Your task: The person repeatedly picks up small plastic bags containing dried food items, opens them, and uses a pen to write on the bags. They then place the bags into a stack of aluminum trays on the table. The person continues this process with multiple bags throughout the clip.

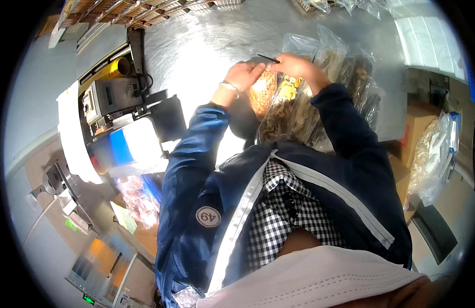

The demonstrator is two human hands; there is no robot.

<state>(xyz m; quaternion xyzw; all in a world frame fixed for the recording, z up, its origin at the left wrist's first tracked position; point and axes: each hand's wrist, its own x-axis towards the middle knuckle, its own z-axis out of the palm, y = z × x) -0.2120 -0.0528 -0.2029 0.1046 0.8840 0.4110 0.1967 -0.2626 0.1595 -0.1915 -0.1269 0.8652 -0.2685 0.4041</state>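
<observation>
My left hand, with a band at its wrist, is closed at the top of a clear bag of orange shreds. Between the fingers of my right hand is a thin black stick-like tool, pointing left above that bag; its exact kind is too small to tell. Just below my right hand lies a yellow, crumpled-looking food in clear plastic. Several clear bags of brown dried food lie side by side, partly under my right forearm.
The bags rest on a shiny metal table with strong glare. Slatted brown trays line its far edge. To the left stand a grey machine and a yellow roll. Cardboard boxes and a filled clear bag are at right.
</observation>
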